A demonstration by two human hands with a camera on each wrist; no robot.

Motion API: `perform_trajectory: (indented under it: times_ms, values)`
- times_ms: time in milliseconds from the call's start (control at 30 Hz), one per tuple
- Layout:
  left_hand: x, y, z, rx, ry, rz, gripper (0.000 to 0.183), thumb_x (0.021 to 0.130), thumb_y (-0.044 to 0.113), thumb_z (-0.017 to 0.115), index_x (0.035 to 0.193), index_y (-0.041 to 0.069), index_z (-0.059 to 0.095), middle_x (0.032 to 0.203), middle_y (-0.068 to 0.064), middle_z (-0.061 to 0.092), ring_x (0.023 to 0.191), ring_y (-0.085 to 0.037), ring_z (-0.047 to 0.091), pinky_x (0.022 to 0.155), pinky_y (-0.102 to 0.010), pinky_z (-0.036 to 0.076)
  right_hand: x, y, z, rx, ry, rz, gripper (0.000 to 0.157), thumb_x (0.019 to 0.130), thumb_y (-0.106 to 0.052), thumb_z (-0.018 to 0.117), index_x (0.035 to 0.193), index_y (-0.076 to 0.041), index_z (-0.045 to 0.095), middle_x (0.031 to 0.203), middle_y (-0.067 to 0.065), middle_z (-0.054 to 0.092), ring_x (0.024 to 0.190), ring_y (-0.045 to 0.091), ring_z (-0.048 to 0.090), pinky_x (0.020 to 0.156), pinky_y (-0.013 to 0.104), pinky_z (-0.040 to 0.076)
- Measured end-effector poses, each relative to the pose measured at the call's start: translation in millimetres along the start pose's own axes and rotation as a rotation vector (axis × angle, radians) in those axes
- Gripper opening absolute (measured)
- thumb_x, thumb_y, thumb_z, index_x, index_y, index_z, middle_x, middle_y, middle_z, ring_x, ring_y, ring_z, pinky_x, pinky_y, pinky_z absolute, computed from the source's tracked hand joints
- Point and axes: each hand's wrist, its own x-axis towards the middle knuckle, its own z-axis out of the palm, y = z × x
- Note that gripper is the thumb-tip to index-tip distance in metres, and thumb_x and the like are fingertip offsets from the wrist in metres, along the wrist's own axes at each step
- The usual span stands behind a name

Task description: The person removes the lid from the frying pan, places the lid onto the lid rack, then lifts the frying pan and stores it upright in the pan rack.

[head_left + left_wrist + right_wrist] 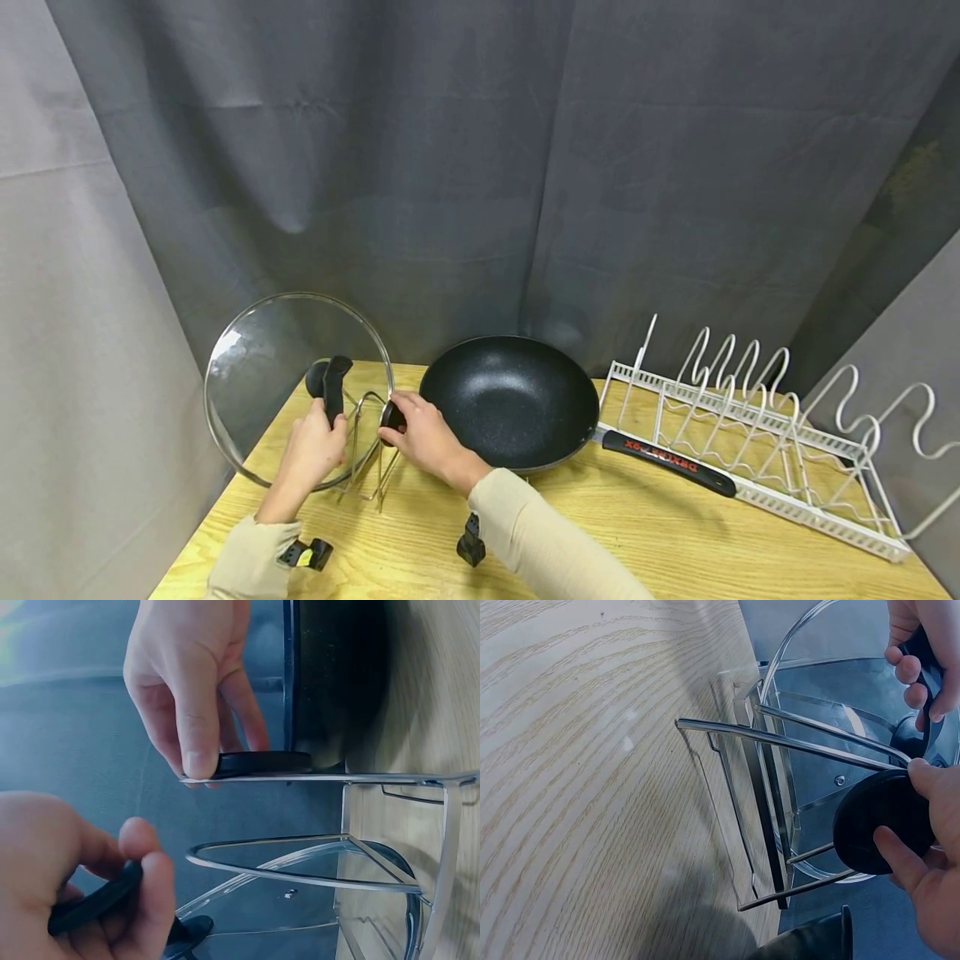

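Left hand: fingers curled around the black handle of a glass lid. Glass lid: clear, round, metal-rimmed, standing on edge and tilted at the left of the table, its lower part at the wire stand; whether the rim is seated there cannot be told. Right hand: thumb and fingers pinching a black disc. Black disc: round, flat, at the top of the wire stand's near frame. Wire stand: bright metal, bent bars and loops, upright on the table between the lid and the pan. Pan: black, deep, round, open side showing, just right of the right hand. Pan handle: long, black, red lettering, overlapping the near rail of the white rack in the head view. White rack: slatted rails, wavy wire dividers, at the table's right. Table: yellowish wood grain. Curtain: dark grey, hung behind. Sleeves: beige, on both arms.
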Motion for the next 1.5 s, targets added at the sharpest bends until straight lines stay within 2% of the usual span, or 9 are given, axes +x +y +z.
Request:
perform_trajectory:
  times_ms: [167, 433, 633, 767, 933, 1100, 1233, 1367, 1500]
  values:
    - [0.3, 2.6, -2.3, -0.006, -0.045, -0.028, 0.036, 0.094, 0.013, 0.041, 0.123, -0.009, 0.039, 0.057, -0.006, 0.059, 0.046, -0.016, 0.06, 0.049, -0.033, 0.046, 0, 1, 1.5, 0.007, 0.009, -0.002, 0.057, 0.088, -0.032, 0.068, 0.135, -0.005, 0.05, 0.135, 0.009, 0.05, 0.112, 0.02, 0.057, 0.076, 0.015, 0.048]
    - [3.1, 6.4, -10.8, -0.024, -0.129, -0.046, 0.029, 0.094, 0.013, 0.039, 0.116, -0.005, 0.04, 0.061, -0.007, 0.059, 0.052, -0.019, 0.061, 0.051, -0.032, 0.043, 1, 2, 5.1, 0.007, 0.026, -0.001, 0.059, 0.089, -0.034, 0.067, 0.136, -0.004, 0.049, 0.135, 0.009, 0.05, 0.112, 0.019, 0.057, 0.077, 0.016, 0.048]
    - [3.8, 6.0, -13.4, -0.025, -0.142, -0.049, 0.026, 0.094, 0.013, 0.04, 0.113, -0.005, 0.042, 0.062, -0.007, 0.061, 0.052, -0.017, 0.06, 0.051, -0.032, 0.042, -1, 2, 7.9, -0.023, 0.025, -0.007, 0.06, 0.09, -0.033, 0.065, 0.139, -0.004, 0.045, 0.137, 0.011, 0.049, 0.115, 0.022, 0.055, 0.086, 0.024, 0.048]
    - [5.3, 7.2, -16.4, -0.013, -0.135, -0.034, 0.026, 0.093, 0.013, 0.04, 0.111, -0.006, 0.043, 0.063, -0.008, 0.062, 0.052, -0.018, 0.061, 0.051, -0.032, 0.045, 0, 1, 7.1, -0.055, 0.007, 0.001, 0.061, 0.091, -0.036, 0.063, 0.14, -0.004, 0.045, 0.139, 0.01, 0.047, 0.119, 0.024, 0.053, 0.094, 0.033, 0.045]
    - [6.9, 10.9, -23.3, 0.093, -0.102, 0.025, 0.038, 0.091, 0.012, 0.043, 0.119, -0.015, 0.042, 0.078, -0.019, 0.064, 0.065, -0.029, 0.062, 0.056, -0.038, 0.046, 2, 3, 3.1, -0.132, -0.012, -0.018, 0.059, 0.092, -0.041, 0.06, 0.138, -0.006, 0.047, 0.138, 0.008, 0.049, 0.122, 0.023, 0.05, 0.098, 0.035, 0.042]
    - [7.8, 16.2, -30.0, 0.175, -0.144, 0.037, 0.044, 0.093, 0.012, 0.043, 0.125, -0.019, 0.038, 0.093, -0.031, 0.06, 0.064, -0.028, 0.059, 0.053, -0.037, 0.044, 3, 3, -1.7, -0.185, -0.024, -0.048, 0.056, 0.092, -0.043, 0.059, 0.136, -0.01, 0.048, 0.135, 0.006, 0.051, 0.122, 0.02, 0.05, 0.097, 0.034, 0.042]
    - [9.8, 22.6, -37.0, 0.281, -0.109, 0.077, 0.039, 0.094, 0.016, 0.046, 0.115, -0.017, 0.048, 0.087, -0.03, 0.061, 0.059, -0.029, 0.058, 0.051, -0.04, 0.045, 3, 2, -6.0, -0.186, -0.042, -0.03, 0.054, 0.092, -0.041, 0.059, 0.136, -0.011, 0.048, 0.135, 0.006, 0.052, 0.122, 0.021, 0.05, 0.097, 0.035, 0.042]
    - [14.0, 32.5, -45.1, 0.388, -0.059, 0.107, 0.038, 0.095, 0.027, 0.049, 0.103, -0.01, 0.056, 0.084, -0.028, 0.061, 0.068, -0.041, 0.06, 0.056, -0.049, 0.046, 2, 3, -16.0, -0.192, -0.055, -0.012, 0.054, 0.093, -0.041, 0.057, 0.137, -0.01, 0.048, 0.134, 0.007, 0.052, 0.122, 0.022, 0.049, 0.098, 0.037, 0.041]
    - [15.1, 43.0, -49.6, 0.463, -0.036, 0.108, 0.046, 0.096, 0.037, 0.047, 0.11, -0.007, 0.057, 0.089, -0.03, 0.062, 0.071, -0.045, 0.06, 0.052, -0.05, 0.046, -4, 8, -30.7, -0.219, -0.057, -0.019, 0.053, 0.094, -0.041, 0.056, 0.135, -0.008, 0.05, 0.131, 0.008, 0.053, 0.121, 0.023, 0.049, 0.099, 0.036, 0.04]
